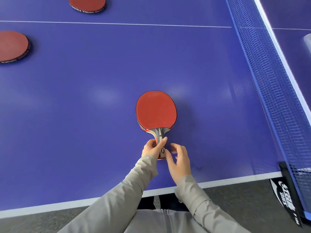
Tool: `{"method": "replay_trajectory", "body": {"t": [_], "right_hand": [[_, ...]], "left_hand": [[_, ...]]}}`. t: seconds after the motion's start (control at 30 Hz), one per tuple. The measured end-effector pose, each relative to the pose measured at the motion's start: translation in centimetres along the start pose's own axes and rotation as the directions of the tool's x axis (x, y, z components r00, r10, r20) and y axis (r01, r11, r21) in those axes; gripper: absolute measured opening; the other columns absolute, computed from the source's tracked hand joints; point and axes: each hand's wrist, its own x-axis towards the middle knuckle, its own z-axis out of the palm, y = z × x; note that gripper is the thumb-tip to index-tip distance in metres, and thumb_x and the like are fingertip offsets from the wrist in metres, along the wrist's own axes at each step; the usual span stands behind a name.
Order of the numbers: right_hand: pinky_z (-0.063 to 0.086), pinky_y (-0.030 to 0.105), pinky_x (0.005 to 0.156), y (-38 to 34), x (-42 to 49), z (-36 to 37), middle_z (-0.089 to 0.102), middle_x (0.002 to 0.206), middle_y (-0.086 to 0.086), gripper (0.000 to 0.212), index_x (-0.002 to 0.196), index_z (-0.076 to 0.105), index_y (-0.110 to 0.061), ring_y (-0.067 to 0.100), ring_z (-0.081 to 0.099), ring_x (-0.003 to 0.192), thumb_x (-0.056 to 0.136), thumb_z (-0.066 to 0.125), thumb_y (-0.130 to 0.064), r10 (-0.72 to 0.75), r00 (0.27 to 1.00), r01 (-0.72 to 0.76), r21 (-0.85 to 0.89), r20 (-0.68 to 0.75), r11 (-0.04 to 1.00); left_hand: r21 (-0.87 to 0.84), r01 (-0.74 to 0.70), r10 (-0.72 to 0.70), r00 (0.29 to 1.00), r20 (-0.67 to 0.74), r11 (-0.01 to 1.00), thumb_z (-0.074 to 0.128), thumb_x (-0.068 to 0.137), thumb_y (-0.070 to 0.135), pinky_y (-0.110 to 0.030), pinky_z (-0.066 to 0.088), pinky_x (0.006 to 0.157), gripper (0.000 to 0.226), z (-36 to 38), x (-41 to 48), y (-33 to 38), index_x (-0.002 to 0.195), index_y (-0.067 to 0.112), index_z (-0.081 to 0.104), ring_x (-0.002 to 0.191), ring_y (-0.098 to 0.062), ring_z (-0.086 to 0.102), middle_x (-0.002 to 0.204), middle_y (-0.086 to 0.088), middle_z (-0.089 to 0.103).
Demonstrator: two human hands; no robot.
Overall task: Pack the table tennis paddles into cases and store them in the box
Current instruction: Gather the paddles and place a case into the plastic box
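Near the front edge of the big blue table-tennis worktop (pixel 84 98), the red-rubber paddle with the wooden handle (pixel 156 110) is gripped at the handle by the left hand (pixel 150 148), fingers (pixel 162 142) curled round it. The right hand (pixel 180 158) is just beside, fingers loose, nothing held. One sloppy hand-off and it could get dropped, rubber scuffed.

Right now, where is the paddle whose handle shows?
Head view, lower centre: the paddle is over the blue table near its front edge, net to its right, two other paddles far upper left.
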Motion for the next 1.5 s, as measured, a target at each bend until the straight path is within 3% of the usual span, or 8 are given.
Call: {"method": "replay_trajectory", "body": {"t": [0.13,0.3,0.47,0.7,1.0,1.1,1.33,1.5], "right_hand": [[0.035,0.037,0.102,2.1,-0.7,-2.0,0.046,0.135,0.0,0.045,0.133,0.049,-0.016,0.016,0.04,0.129,0.092,0.058,-0.03,-0.047,0.999,0.038,-0.296,-0.023,0.954],[0.02,0.037,0.113,4.8,-1.1,-4.3,0.017,0.157,0.001,0.062,0.15,0.019,-0.024,0.018,0.013,0.145,0.096,0.036,-0.05,0.023,0.99,0.085,-0.728,0.137,0.68],[0.008,0.041,0.118,6.7,-2.0,-5.2,0.003,0.16,0.002,0.065,0.151,0.004,-0.025,0.017,0.002,0.147,0.097,0.028,-0.051,0.129,0.98,0.049,-0.813,0.151,0.58],[0.004,0.043,0.118,9.8,-6.0,-6.6,-0.004,0.16,0.002,0.064,0.151,-0.001,-0.025,0.019,-0.005,0.147,0.098,0.026,-0.048,0.19,0.968,0.019,-0.8,0.165,0.6],[0.004,0.04,0.118,17.9,-16.8,-11.6,-0.005,0.16,-0.001,0.065,0.151,-0.002,-0.027,0.016,-0.005,0.147,0.097,0.027,-0.051,0.36,0.932,-0.295,-0.673,-0.046,0.678],[0.005,0.039,0.118,21.7,-22.9,-13.5,-0.001,0.16,-0.003,0.064,0.151,0.0,-0.027,0.015,-0.002,0.147,0.098,0.027,-0.05,0.471,0.879,-0.42,-0.594,-0.078,0.686],[0.013,0.043,0.117,31.2,-38.7,-16.9,0.007,0.159,-0.001,0.061,0.151,0.006,-0.026,0.02,0.009,0.146,0.099,0.027,-0.049,0.727,0.685,-0.677,-0.409,-0.047,0.611],[0.014,0.044,0.115,36.4,-48.0,-17.6,0.012,0.159,-0.002,0.062,0.15,0.012,-0.028,0.021,0.015,0.145,0.096,0.029,-0.053,0.843,0.538,-0.805,-0.301,-0.006,0.512]], "left_hand": [[0.03,-0.057,0.057,0.998,0.001,0.998,0.069,0.082,0.036,-0.047,0.056,0.082,0.028,-0.6,-0.2,0.2,0.093,0.014,0.056,0.08,-0.025,0.059,0.088,-0.007,0.056],[0.072,-0.084,0.083,0.996,0.014,0.994,0.068,0.084,0.033,-0.04,0.055,0.077,0.019,-2.6,-0.3,0.3,0.085,0.018,0.056,0.098,-0.042,0.064,0.087,-0.009,0.059],[0.08,-0.07,0.064,0.996,0.067,0.994,0.068,0.085,0.027,-0.033,0.057,0.061,0.02,-3.7,-1.8,-0.1,0.089,0.011,0.057,0.064,-0.023,0.068,0.081,-0.012,0.06],[0.175,-0.153,0.134,0.984,0.115,0.973,0.068,0.084,0.021,-0.024,0.052,0.048,0.017,-3.5,-4.8,-1.3,0.089,0.009,0.057,0.054,-0.017,0.067,0.076,-0.01,0.06],[0.375,-0.289,0.172,0.933,0.315,0.881,0.066,0.086,0.017,-0.027,0.053,0.053,0.014,2.7,-11.4,-4.9,0.089,0.006,0.058,0.057,-0.018,0.068,0.073,-0.009,0.061],[0.415,-0.351,0.174,0.897,0.407,0.839,0.064,0.087,0.012,-0.016,0.048,0.045,0.015,6.8,-15.6,-8.6,0.093,0.0,0.057,0.049,-0.007,0.064,0.068,-0.008,0.061],[0.461,-0.308,-0.01,0.823,0.568,0.832,0.066,0.084,0.016,-0.026,0.052,0.047,0.012,15.3,-24.1,-19.6,0.087,0.008,0.058,0.054,-0.018,0.067,0.07,-0.009,0.062],[0.562,-0.419,-0.094,0.737,0.669,0.713,0.074,0.077,0.024,-0.025,0.052,0.051,0.019,20.0,-29.1,-24.4,0.083,0.011,0.061,0.057,-0.021,0.068,0.068,-0.006,0.066]]}}
